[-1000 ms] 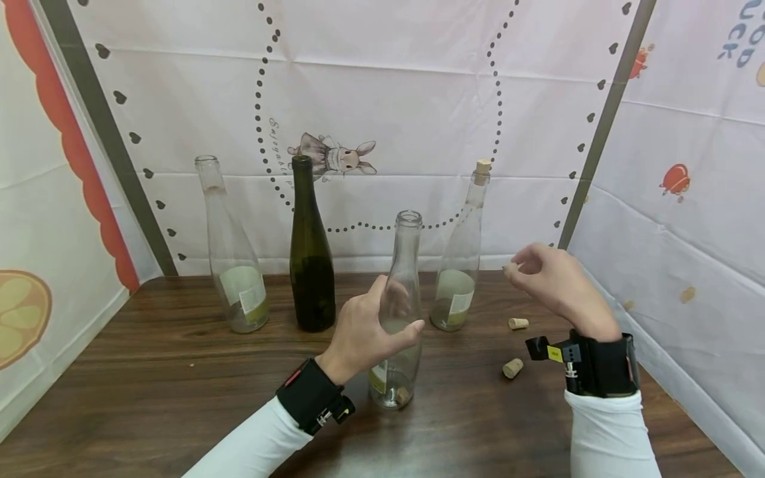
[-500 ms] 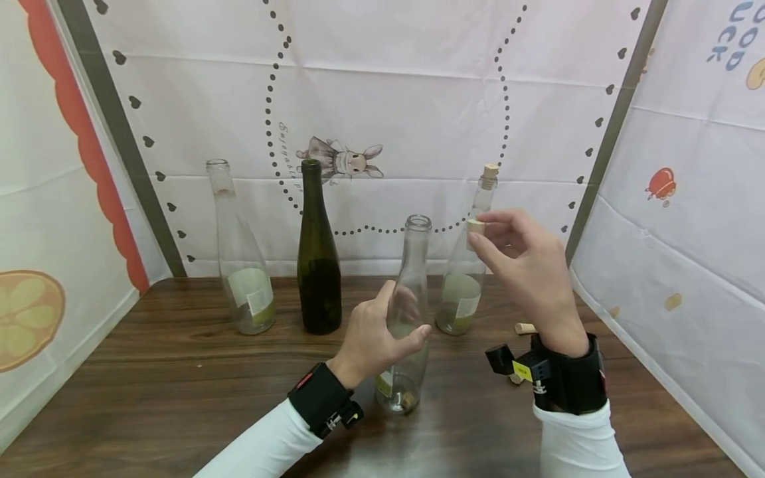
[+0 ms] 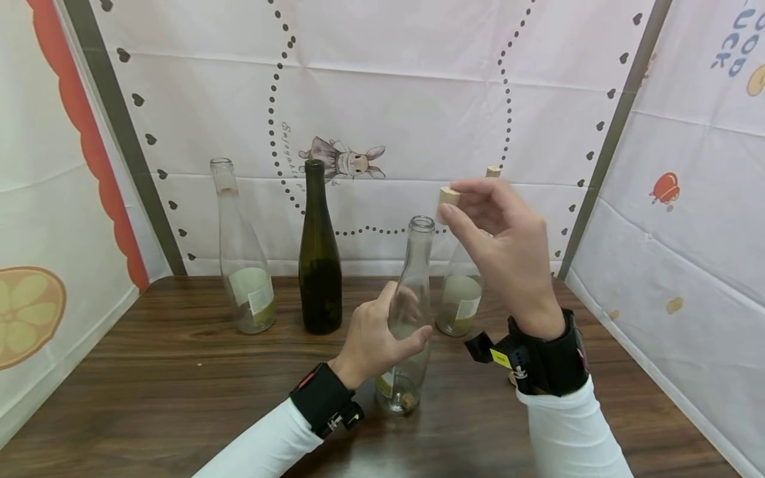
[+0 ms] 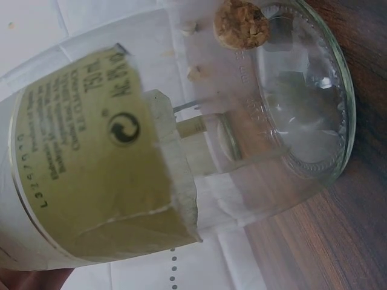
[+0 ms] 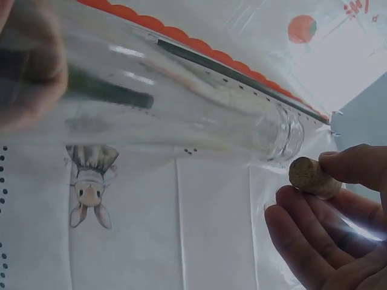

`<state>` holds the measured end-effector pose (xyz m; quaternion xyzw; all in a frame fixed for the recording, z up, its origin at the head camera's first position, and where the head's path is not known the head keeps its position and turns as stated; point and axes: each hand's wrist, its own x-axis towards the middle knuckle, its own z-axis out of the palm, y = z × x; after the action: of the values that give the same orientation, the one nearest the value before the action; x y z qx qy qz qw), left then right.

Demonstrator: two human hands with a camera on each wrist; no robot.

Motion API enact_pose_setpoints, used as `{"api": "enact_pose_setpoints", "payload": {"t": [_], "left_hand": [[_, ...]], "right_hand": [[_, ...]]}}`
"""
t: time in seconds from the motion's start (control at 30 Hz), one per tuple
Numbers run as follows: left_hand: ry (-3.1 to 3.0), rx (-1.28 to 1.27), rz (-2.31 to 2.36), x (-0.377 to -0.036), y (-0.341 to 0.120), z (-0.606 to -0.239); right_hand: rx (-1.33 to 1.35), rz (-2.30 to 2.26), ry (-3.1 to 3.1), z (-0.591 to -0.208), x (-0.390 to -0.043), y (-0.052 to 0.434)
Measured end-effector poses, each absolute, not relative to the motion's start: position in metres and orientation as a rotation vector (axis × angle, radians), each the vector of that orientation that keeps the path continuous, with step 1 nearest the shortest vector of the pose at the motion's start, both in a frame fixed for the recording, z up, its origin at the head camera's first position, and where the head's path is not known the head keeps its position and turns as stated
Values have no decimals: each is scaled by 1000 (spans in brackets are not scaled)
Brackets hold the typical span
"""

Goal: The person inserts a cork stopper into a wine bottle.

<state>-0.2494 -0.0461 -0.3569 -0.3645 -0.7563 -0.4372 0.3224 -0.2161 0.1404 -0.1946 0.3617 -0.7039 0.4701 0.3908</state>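
A clear glass bottle [image 3: 412, 285] stands upright on the wooden table [image 3: 149, 378], and my left hand [image 3: 373, 335] grips its body. A cork [image 4: 242, 23] lies inside at its bottom, above the pale green label [image 4: 97, 163]. My right hand [image 3: 496, 232] pinches a second cork [image 3: 448, 197] just to the upper right of the bottle's open mouth [image 3: 422, 223]. In the right wrist view that cork [image 5: 311, 177] sits between thumb and fingers, close beside the mouth [image 5: 281, 134].
A dark green bottle [image 3: 319, 255] and a clear bottle [image 3: 239, 255] stand at the back left. A corked clear bottle [image 3: 463, 292] stands behind my right hand. Fabric walls close in the back and both sides.
My right hand has risen from near the table's right side and moved left with the cork, up to the bottle's mouth. My left hand keeps its grip on the bottle.
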Motion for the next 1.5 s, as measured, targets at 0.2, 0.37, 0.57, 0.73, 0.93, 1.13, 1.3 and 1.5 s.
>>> {"api": "enact_pose_setpoints", "payload": {"t": [0.2,0.37,0.57,0.73,0.93,1.13,1.3,1.5], "left_hand": [[-1983,-954,-1137,-250,-45,-358],[-1985,-950,-1149,-250,-44,-358],[-2000,-935,-1152,-250,-45,-358],[-1994,-940,-1158,-250,-45,-358],[-1988,-946,-1166,-249,-45,-358],[-1990,-952,-1173,-249,-45,-358],[-1991,-948,-1179,-249,-45,-358],[-1999,-940,-1177,-249,-45,-358]], "right_hand": [[999,1167,-1751,-189,-217,133],[997,1103,-1770,-188,-220,129],[1002,1070,-1779,-189,-222,126],[1028,1068,-1784,-190,-221,124],[1011,1046,-1819,-192,-221,124],[1017,1043,-1831,-193,-220,124],[1023,1052,-1830,-193,-218,123],[1036,1032,-1821,-194,-219,124]]}}
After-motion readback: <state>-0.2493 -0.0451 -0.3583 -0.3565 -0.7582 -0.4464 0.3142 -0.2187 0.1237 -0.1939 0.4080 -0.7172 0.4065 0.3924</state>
